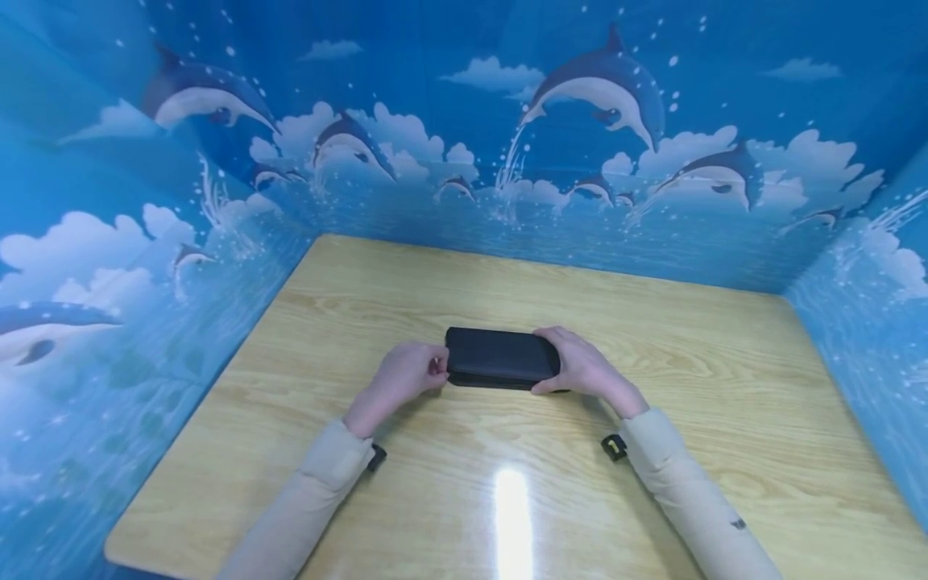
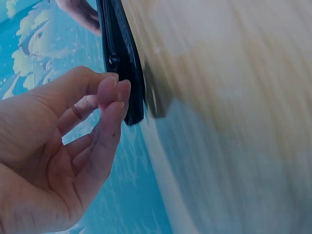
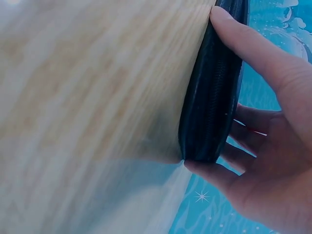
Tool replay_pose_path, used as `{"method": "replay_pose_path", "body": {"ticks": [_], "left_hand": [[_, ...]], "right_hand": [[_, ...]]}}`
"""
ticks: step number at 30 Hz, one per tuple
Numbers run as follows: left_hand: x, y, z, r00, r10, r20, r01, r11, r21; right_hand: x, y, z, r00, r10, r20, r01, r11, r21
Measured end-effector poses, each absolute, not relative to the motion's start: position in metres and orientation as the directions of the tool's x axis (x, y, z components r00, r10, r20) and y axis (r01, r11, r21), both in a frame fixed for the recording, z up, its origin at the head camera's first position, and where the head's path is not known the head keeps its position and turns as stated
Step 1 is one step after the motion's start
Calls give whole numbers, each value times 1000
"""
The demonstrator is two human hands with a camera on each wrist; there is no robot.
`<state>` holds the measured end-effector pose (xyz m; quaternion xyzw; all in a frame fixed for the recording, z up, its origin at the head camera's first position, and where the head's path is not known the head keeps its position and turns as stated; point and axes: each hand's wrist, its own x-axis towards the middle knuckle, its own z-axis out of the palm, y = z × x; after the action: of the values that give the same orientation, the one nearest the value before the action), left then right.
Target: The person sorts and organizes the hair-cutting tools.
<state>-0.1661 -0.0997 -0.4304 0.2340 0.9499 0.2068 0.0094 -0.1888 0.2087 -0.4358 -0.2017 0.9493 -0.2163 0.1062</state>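
A black zip wallet (image 1: 500,354) lies flat on the wooden table, its long side running left to right. At its left end my left hand (image 1: 409,372) has thumb and fingertips pinched together. The left wrist view shows these fingertips against the zipped edge, beside a small zipper slider (image 2: 114,59); whatever pull tab they hold is hidden behind them. My right hand (image 1: 583,366) grips the right end, thumb on the near side and fingers around the far side. The zipper teeth (image 3: 219,83) run closed along the edge there in the right wrist view.
The light wood table (image 1: 652,499) has a curtain (image 1: 464,209) printed with dolphins and clouds standing along its back and sides. A bright light reflection (image 1: 513,524) falls on the tabletop near the front.
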Motion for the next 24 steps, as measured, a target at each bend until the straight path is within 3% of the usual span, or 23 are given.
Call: {"method": "replay_pose_path", "body": {"ticks": [6, 13, 24], "left_hand": [[-173, -107, -428, -894, 446, 41, 422, 808, 412], [-180, -116, -428, -874, 473, 111, 478, 796, 371], [-196, -121, -425, -886, 452, 102, 456, 813, 361]], "right_hand": [[-188, 211, -437, -896, -434, -91, -349, 817, -458], [-189, 212, -440, -889, -454, -66, -376, 803, -462], [-188, 211, -441, -886, -461, -44, -393, 799, -456]]}}
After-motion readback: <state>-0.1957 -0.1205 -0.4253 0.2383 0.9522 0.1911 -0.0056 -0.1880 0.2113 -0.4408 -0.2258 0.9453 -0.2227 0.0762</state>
